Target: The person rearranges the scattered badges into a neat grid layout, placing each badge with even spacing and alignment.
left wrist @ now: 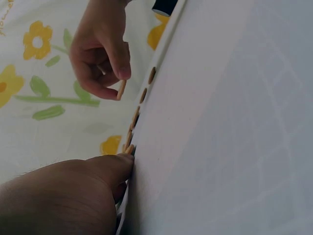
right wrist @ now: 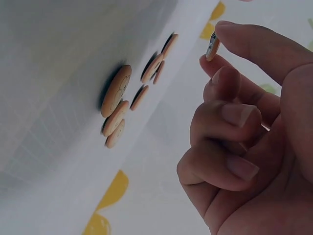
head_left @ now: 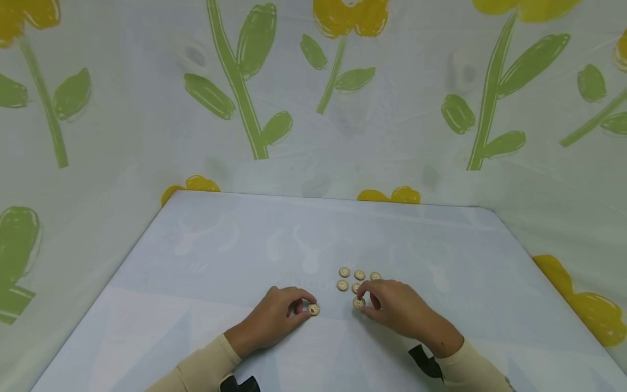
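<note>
Between thumb and index finger my left hand pinches a small round wooden disc with dark line markings, low at the tabletop. To its right, my right hand pinches a similar wooden disc by its edge. The right wrist view has this held disc raised off the table, the other fingers curled toward the palm. Several more wooden discs lie flat in loose rows just beyond the right hand, whose fingers partly cover the nearest ones. In the left wrist view, these discs appear edge-on.
The pale table carries a faint printed pattern. Behind it and along its sides hangs a light cloth with yellow flowers and green leaves. Dark straps sit at both wrists, by the beige sleeves.
</note>
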Demonstrator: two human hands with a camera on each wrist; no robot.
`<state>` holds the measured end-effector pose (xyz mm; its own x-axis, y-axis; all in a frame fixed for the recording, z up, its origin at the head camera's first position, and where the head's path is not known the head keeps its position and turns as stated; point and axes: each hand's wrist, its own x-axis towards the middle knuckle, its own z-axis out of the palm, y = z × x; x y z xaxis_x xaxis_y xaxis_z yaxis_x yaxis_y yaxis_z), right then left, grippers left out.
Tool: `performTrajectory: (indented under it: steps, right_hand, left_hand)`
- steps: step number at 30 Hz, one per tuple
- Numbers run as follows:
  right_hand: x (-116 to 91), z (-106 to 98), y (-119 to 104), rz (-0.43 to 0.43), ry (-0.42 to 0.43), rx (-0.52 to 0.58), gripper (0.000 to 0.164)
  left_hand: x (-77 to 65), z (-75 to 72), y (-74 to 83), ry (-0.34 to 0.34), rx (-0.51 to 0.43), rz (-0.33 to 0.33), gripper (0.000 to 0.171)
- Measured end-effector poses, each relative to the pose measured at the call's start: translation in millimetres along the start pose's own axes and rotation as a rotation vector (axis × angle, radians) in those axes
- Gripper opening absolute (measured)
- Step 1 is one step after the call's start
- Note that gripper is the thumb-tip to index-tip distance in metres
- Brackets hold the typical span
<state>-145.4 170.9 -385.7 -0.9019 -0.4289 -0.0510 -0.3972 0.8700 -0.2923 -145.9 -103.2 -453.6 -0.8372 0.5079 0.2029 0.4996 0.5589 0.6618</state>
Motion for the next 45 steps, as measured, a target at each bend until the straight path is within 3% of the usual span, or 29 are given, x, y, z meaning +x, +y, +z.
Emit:
performTrajectory:
  steps: [21, 45]
  right_hand:
    - [7, 9, 5, 0.089, -0.035, -0.023, 0.014]
    - [5, 14, 11, 0.061, -0.046, -0.036, 0.014]
  left_hand:
    - [1.2, 0.0, 1.4, 0.002, 0.009, -0.021, 0.018]
    - [1.4, 1.7, 1.4, 0.015, 0.012, -0.019, 0.017]
